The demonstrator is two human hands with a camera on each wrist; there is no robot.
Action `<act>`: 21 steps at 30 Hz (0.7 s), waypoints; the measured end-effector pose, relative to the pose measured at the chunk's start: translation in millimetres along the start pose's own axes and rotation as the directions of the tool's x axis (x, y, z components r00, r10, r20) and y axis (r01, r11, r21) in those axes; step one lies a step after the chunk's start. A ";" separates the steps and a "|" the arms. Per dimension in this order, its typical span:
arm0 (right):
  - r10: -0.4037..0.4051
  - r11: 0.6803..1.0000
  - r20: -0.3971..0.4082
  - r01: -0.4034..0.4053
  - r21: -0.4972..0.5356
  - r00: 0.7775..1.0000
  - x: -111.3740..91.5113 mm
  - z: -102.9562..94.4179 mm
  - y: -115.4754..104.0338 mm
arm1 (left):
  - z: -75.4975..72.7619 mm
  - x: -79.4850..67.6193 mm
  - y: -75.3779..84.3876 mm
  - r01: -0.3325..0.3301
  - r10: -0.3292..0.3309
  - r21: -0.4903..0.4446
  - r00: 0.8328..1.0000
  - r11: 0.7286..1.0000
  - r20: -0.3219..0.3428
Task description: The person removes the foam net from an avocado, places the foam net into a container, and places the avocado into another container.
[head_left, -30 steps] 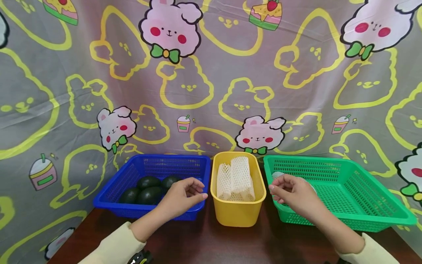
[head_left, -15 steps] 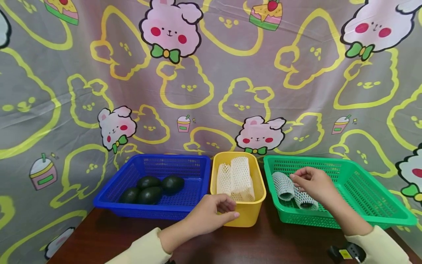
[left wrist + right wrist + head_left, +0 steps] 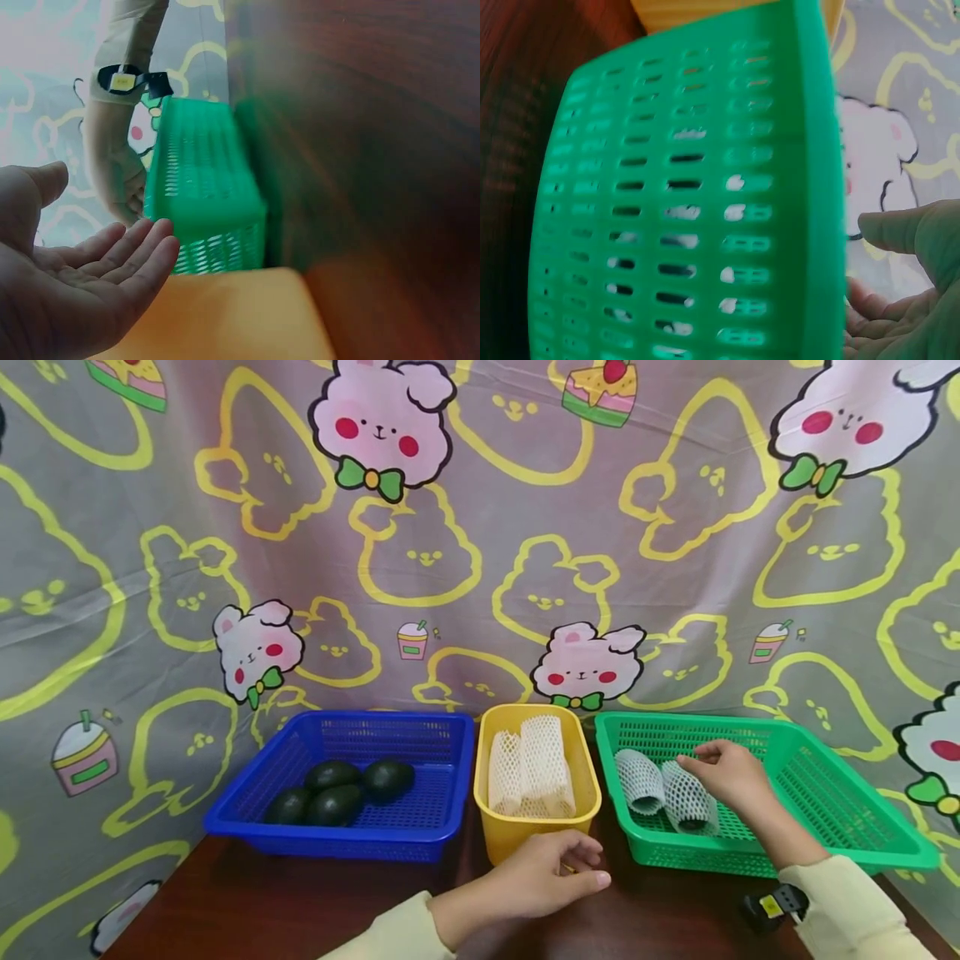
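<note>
My left hand (image 3: pixel 551 877) is in front of the yellow bin (image 3: pixel 592 802), fingers relaxed and nothing in them. In the left wrist view that hand (image 3: pixel 97 277) shows its bare palm and slightly bent fingers. My right hand (image 3: pixel 731 777) hovers over the green basket (image 3: pixel 825 856), also holding nothing, thumb near a netted piece. Two foam-net sleeves, one at the left (image 3: pixel 640 781) and one beside it (image 3: pixel 686 797), lie side by side in that basket; something dark shows inside the second one's end. White foam-net sleeves (image 3: pixel 543 756) stand in the yellow bin.
A blue basket (image 3: pixel 330 835) at the left holds several dark green avocados (image 3: pixel 335 806). All three containers stand in a row on a dark wooden table (image 3: pixel 300 893), against a printed curtain (image 3: pixel 465 527). A wrist camera (image 3: pixel 772 906) hangs under the right sleeve.
My left hand has moved right, from the blue basket to in front of the yellow bin. My right hand has shifted right, uncovering the netted pieces. The head view has turned slightly.
</note>
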State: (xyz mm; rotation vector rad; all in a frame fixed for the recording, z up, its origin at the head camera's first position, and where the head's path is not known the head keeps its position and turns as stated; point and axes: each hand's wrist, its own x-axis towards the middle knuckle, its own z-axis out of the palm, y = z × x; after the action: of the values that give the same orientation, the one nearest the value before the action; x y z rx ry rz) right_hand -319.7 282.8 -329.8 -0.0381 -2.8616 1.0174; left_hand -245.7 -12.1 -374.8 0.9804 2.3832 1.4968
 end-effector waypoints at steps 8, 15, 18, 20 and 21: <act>0.056 0.993 0.048 -0.051 -0.109 0.997 15.6 7.4 13.1 | 24.7 17.0 -7.4 0.131 -0.130 -0.095 0.991 0.987 0.014; 0.088 0.985 0.096 -0.072 -0.156 0.991 23.8 15.6 18.1 | 40.1 36.3 -10.9 0.215 -0.219 -0.160 0.976 0.964 -0.012; 0.094 0.985 0.109 -0.077 -0.152 0.990 25.5 19.5 18.3 | 45.7 41.7 -13.3 0.229 -0.240 -0.210 0.970 0.951 -0.031; 0.094 0.985 0.110 -0.076 -0.152 0.989 26.8 21.8 19.3 | 49.7 44.1 -14.8 0.215 -0.233 -0.253 0.971 0.943 -0.044; 0.094 0.986 0.109 -0.077 -0.150 0.990 27.4 22.4 19.9 | 51.4 45.0 -15.2 0.204 -0.227 -0.280 0.973 0.938 -0.050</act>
State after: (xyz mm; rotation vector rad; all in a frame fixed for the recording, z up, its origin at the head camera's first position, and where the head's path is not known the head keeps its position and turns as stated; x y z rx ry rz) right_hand -349.5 285.8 -357.1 -0.1191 -3.0599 0.8492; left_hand -263.6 49.1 -403.7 0.5859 2.1707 1.7461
